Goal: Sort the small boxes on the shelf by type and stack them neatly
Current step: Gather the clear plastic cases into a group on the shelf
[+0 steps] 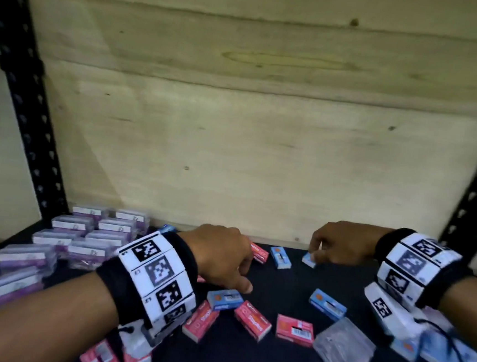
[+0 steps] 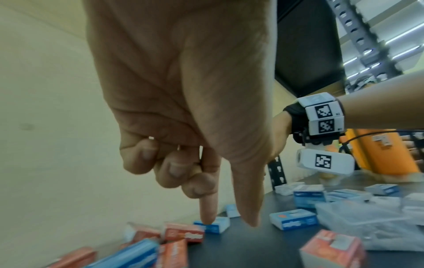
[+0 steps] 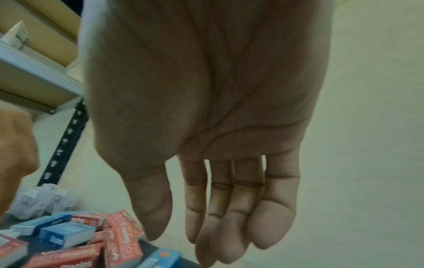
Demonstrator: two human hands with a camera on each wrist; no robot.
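- Left wrist (image 1: 147, 281): a black band, white blocks with black square-pattern markers.
- Right wrist (image 1: 414, 268): the same; a thin black cable (image 1: 445, 340) trails off.

Dark shelf (image 1: 286, 277) — red boxes (image 1: 252, 320) and blue boxes (image 1: 327, 304) scattered loose. Purple boxes (image 1: 88, 237) in rows at left. Left hand (image 1: 222, 257) over the middle, fingers down. Right hand (image 1: 341, 243) — fingertips on a blue box (image 1: 309, 259) near the back.
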